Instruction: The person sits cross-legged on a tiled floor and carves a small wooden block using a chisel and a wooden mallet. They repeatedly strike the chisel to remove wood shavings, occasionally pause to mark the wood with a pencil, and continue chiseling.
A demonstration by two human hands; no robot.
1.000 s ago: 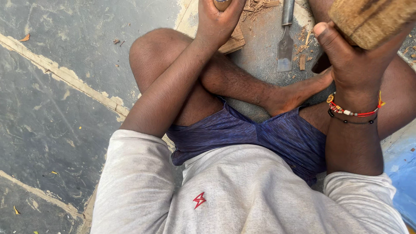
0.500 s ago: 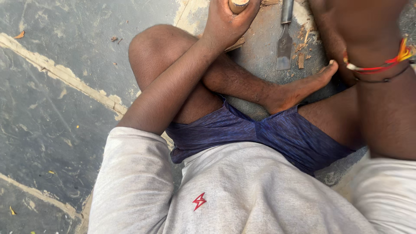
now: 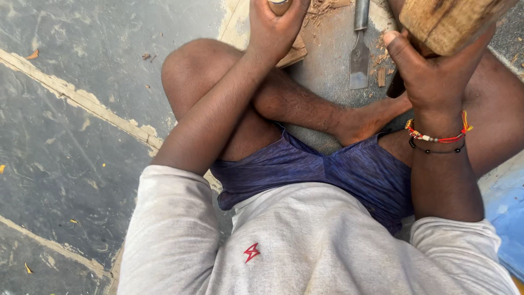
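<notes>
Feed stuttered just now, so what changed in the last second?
The right hand dropped out of view with the wooden mallet, then came back up gripping it. The left hand stayed closed on the wooden handle; the flat chisel lay untouched.

soft, even daylight fills the view, bright but without hard sun. no sharp cast shadows fall; only faint, diffuse shading sits under the left hand [image 3: 275, 30] and beneath the right hand [image 3: 431, 76], where the skin darkens in the folds. the grey floor [image 3: 82, 153] left of the left hand shows a mild pale sheen, no real glare. the chisel blade [image 3: 359, 60] between the hands gives a dull metallic glint. focus is crisp across the middle; the wooden block [image 3: 447, 22] above the right hand looks slightly soft, being close to the lens. the top edge crops both hands. straight floor seams bend a little toward the left edge.
</notes>
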